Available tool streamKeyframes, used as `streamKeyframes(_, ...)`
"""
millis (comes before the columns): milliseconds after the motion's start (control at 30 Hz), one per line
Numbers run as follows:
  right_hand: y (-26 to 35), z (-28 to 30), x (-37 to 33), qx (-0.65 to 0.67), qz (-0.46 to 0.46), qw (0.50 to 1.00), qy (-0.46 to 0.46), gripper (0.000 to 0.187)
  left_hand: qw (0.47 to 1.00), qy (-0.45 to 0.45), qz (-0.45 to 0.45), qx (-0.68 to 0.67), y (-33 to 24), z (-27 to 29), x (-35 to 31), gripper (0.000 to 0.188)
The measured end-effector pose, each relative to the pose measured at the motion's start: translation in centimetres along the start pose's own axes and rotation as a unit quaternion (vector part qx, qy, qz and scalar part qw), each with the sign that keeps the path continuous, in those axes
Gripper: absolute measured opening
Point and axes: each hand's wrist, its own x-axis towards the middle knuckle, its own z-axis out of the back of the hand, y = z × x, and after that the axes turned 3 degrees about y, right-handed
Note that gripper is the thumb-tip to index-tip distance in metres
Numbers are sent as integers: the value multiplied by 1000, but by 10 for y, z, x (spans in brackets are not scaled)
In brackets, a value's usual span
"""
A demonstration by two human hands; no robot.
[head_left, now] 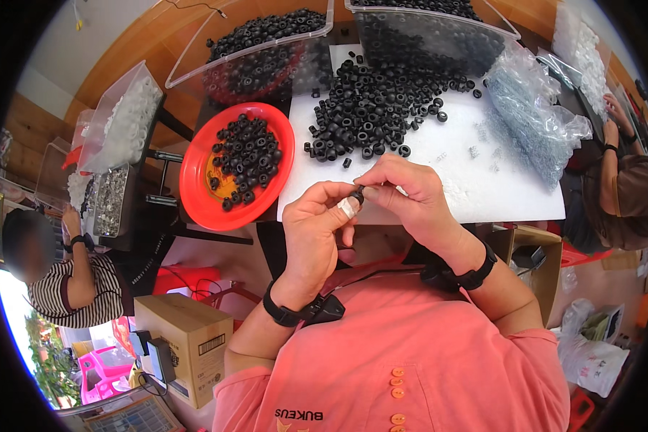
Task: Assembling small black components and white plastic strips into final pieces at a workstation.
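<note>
My left hand (315, 222) is closed round a small black plastic part (357, 194), held between thumb and forefinger over the near edge of the white board. White tape wraps my left thumb. My right hand (409, 190) pinches right at the top of that part; whatever its fingertips grip is too small and hidden to name. Just beyond both hands lies a heap of black ring-shaped plastic parts (371, 108) on the board. To the left, a red round tray (188, 178) holds more of the same black parts.
Clear bins (324, 32) of black parts stand at the back. A plastic bag of small metal springs (531, 119) lies on the white board (511, 205) at right, with loose springs beside it. Two people work at side tables. A cardboard box (187, 338) stands low at left.
</note>
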Motion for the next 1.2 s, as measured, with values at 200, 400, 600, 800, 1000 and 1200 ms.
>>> streamKeyframes(200, 4, -1, -4, -92, 32, 995, 5, 12, 1000, 9, -18, 22, 2, -1, -2, 14)
streamKeyframes(400, 5, -5, -2, -153, 77, 985, -17, 14, 999, 0, -18, 29, 3, -1, -3, 13)
streamKeyframes(600, 2, -7, -4, -251, 131, 959, -12, 15, 999, -5, -18, 32, 5, 0, -4, 12)
streamKeyframes(800, -4, -11, -3, -105, 84, 991, -11, 18, 1000, -11, -2, -5, 3, 0, -4, 11)
streamKeyframes(1000, -4, -13, -2, -165, 145, 975, -17, 17, 1000, -21, 6, -11, 2, -1, -6, 11)
streamKeyframes(1200, -2, -19, -8, -150, 158, 976, -26, 24, 1000, -8, -5, -5, 1, 2, -9, 12)
